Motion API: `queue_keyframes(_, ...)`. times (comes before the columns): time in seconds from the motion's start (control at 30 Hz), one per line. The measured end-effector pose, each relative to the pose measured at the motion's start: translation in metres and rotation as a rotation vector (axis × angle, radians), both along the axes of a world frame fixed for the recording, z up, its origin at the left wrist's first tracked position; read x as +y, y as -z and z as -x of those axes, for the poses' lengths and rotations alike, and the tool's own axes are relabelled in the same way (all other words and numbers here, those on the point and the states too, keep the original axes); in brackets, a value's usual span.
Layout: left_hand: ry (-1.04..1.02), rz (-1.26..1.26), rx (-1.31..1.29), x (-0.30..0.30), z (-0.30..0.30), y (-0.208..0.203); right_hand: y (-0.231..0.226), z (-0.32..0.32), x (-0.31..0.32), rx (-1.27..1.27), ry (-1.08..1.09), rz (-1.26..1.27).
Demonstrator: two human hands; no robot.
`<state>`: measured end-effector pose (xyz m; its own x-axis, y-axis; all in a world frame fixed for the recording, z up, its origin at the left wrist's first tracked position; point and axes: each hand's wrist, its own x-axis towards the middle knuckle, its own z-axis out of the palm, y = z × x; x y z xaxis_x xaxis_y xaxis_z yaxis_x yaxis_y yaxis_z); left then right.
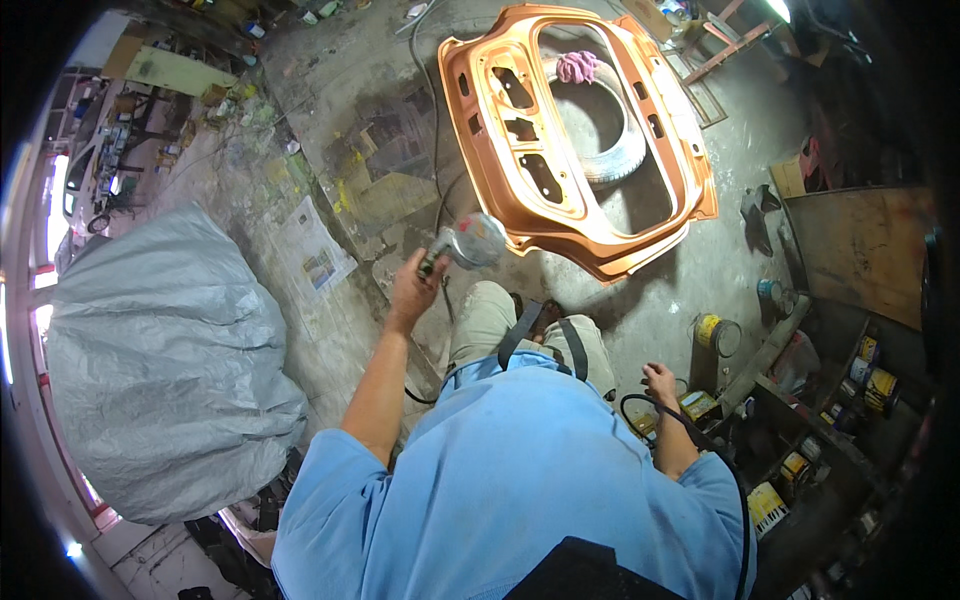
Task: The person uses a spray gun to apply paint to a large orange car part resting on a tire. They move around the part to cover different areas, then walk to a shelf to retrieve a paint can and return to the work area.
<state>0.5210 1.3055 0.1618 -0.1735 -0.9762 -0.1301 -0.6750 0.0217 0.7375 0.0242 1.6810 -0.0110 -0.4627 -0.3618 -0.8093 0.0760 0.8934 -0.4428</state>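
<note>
My left hand [412, 285] grips a spray gun [440, 246] by its handle, out ahead of my knees. The gun's round silver cup [474, 241] has a red mark on it and reaches close to the near edge of a copper-orange car door panel [520, 205]. That panel rests raised on a whitish tyre [622, 152] seen through its window opening. My right hand [658, 384] is low at my right side with its fingers curled; what they hold, if anything, is hidden. A black hose [700, 432] crosses by that wrist.
A grey sheet [170, 370] covers something bulky at left. Newspaper [318, 245] lies on the stained floor, and a hose [437, 130] runs along it. A pink cloth or glove [577, 67] lies on the tyre. Several paint cans [716, 334] and a wooden board [860, 255] are at right.
</note>
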Motion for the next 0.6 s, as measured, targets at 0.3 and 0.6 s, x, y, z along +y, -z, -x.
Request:
queue_keyframes(0.3,0.273,-0.554,0.165,-0.007,0.013,0.025,-0.029,-0.056,0.066,-0.125,0.329,-0.197)
queue_keyframes(0.6,0.059,-0.04,0.114,-0.255,-0.08,0.016,-0.062,-0.234,0.002,-0.17,0.428,-0.146)
